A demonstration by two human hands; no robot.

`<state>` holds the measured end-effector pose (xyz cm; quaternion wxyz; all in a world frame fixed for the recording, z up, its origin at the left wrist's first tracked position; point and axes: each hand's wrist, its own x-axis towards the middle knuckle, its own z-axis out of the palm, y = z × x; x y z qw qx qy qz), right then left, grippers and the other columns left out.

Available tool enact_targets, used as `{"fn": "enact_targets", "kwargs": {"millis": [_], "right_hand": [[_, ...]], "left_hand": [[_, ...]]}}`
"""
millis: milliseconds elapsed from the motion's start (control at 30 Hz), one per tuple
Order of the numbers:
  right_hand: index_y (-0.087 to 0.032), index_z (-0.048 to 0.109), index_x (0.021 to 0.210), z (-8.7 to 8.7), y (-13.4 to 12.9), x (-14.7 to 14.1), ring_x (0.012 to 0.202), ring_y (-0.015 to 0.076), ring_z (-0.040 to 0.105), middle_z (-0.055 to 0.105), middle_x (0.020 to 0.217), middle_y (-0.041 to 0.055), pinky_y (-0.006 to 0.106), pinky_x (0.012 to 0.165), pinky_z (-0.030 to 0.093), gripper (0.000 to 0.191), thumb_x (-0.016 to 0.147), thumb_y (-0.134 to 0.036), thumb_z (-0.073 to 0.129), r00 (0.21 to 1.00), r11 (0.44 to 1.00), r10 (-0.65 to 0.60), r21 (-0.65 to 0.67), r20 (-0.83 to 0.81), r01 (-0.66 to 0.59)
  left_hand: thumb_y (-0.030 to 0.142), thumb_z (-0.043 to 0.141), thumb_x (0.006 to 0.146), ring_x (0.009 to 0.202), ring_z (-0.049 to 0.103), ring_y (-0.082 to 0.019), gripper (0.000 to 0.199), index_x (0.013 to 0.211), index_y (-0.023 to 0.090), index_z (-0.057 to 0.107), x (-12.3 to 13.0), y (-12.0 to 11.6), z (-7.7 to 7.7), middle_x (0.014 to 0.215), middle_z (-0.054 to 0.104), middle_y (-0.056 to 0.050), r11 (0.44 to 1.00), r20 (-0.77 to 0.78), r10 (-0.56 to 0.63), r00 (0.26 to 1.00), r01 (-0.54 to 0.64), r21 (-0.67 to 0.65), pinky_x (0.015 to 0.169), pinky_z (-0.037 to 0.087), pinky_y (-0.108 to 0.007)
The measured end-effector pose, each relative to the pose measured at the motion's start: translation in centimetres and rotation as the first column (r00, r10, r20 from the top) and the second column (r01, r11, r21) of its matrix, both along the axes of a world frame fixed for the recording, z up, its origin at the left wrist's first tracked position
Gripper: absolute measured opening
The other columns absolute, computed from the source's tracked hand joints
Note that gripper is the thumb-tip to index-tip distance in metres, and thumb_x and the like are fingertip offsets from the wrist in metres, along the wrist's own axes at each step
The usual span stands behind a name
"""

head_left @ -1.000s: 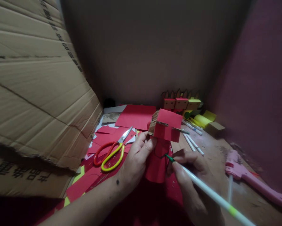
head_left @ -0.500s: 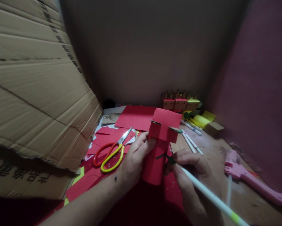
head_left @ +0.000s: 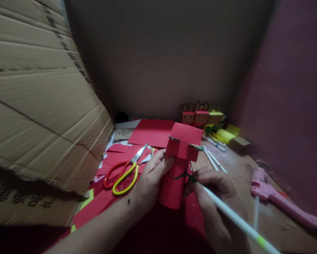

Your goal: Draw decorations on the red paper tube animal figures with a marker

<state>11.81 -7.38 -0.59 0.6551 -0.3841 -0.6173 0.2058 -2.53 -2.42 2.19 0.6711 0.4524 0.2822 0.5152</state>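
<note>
On the tabletop (head_left: 238,169), red paper (head_left: 151,132) is lying at the far side. Nearer, the left hand (head_left: 154,173)'s fingers are gripping a red tube figure (head_left: 173,190); the right hand (head_left: 214,201)'s fingers are pinching a white marker (head_left: 232,215), its green tip meeting the figure. Scissors (head_left: 125,173) are lying left.

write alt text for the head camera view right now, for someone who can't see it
The left hand steadies a red paper figure while the right hand holds a green-tipped white marker to its body. Scissors lie on red paper at left; a pink glue gun lies at right.
</note>
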Motion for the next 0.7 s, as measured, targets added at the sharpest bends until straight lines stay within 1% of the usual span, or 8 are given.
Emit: {"fn": "enact_targets", "kwargs": {"millis": [67,167,300,367,500,567,700], "right_hand": [[-0.029,0.056,0.100,0.07,-0.02,0.01,0.067,0.0107,0.065,0.064,0.085,-0.0027,0.017,0.056,0.054,0.013,0.099,-0.017,0.056,1.000,1.000,-0.001,-0.001,0.001,0.001],[-0.029,0.056,0.099,0.30,-0.14,0.08,0.063,0.0102,0.062,0.063,0.085,-0.0027,0.018,0.054,0.054,0.014,0.098,-0.015,0.056,1.000,1.000,-0.002,0.026,0.021,0.001],[-0.029,0.056,0.097,0.46,-0.28,0.12,0.071,0.0113,0.065,0.063,0.085,-0.0028,0.019,0.063,0.057,0.015,0.096,-0.014,0.058,0.998,0.998,0.004,0.062,0.057,-0.007],[-0.028,0.057,0.098,0.42,-0.24,0.12,0.072,0.0120,0.066,0.064,0.086,-0.0024,0.020,0.064,0.058,0.015,0.096,-0.013,0.059,0.999,0.998,0.006,0.063,0.049,-0.009],[-0.027,0.059,0.098,0.31,0.02,0.15,0.062,0.0119,0.064,0.066,0.084,-0.0020,0.021,0.055,0.055,0.016,0.094,-0.011,0.059,1.000,0.999,-0.021,0.033,0.011,0.021],[-0.028,0.059,0.098,0.30,0.13,0.16,0.057,0.0108,0.061,0.064,0.080,-0.0035,0.020,0.052,0.054,0.015,0.096,-0.013,0.057,1.000,1.000,-0.004,0.010,-0.003,0.004],[-0.029,0.058,0.100,0.29,0.07,0.16,0.060,0.0100,0.061,0.063,0.082,-0.0041,0.019,0.054,0.054,0.016,0.096,-0.014,0.057,1.000,1.000,0.012,0.013,-0.008,-0.012]], "left_hand": [[0.043,0.069,0.090,0.074,0.065,-0.016,0.030,0.105,0.017,0.066,-0.04,-0.07,-0.01,0.091,0.074,-0.006,1.000,0.000,-0.009,1.000,0.009,-0.005,0.068,0.054,-0.026],[0.042,0.067,0.091,0.071,0.065,-0.016,0.028,0.103,0.017,0.066,-0.05,-0.11,0.14,0.088,0.074,-0.006,1.000,-0.003,-0.022,1.000,0.022,0.004,0.066,0.054,-0.026],[0.040,0.068,0.091,0.073,0.065,-0.017,0.027,0.103,0.016,0.067,-0.04,-0.09,0.52,0.088,0.075,-0.006,0.999,0.016,-0.031,0.999,0.031,0.021,0.064,0.053,-0.024],[0.039,0.067,0.091,0.071,0.065,-0.017,0.026,0.103,0.016,0.067,-0.07,-0.10,0.56,0.088,0.075,-0.006,0.999,0.020,-0.048,0.999,0.047,0.018,0.064,0.054,-0.025],[0.039,0.063,0.095,0.070,0.066,-0.017,0.023,0.103,0.018,0.067,-0.16,-0.09,0.31,0.087,0.074,-0.006,0.998,0.004,-0.060,0.998,0.060,0.029,0.063,0.054,-0.026],[0.040,0.062,0.095,0.069,0.066,-0.017,0.024,0.103,0.018,0.068,-0.18,-0.05,0.20,0.085,0.074,-0.006,0.997,-0.001,-0.063,0.998,0.063,0.034,0.061,0.052,-0.025],[0.039,0.063,0.094,0.068,0.066,-0.017,0.024,0.101,0.017,0.069,-0.14,-0.02,0.32,0.081,0.073,-0.005,0.999,-0.010,-0.038,0.999,0.039,0.033,0.061,0.051,-0.024]]}}
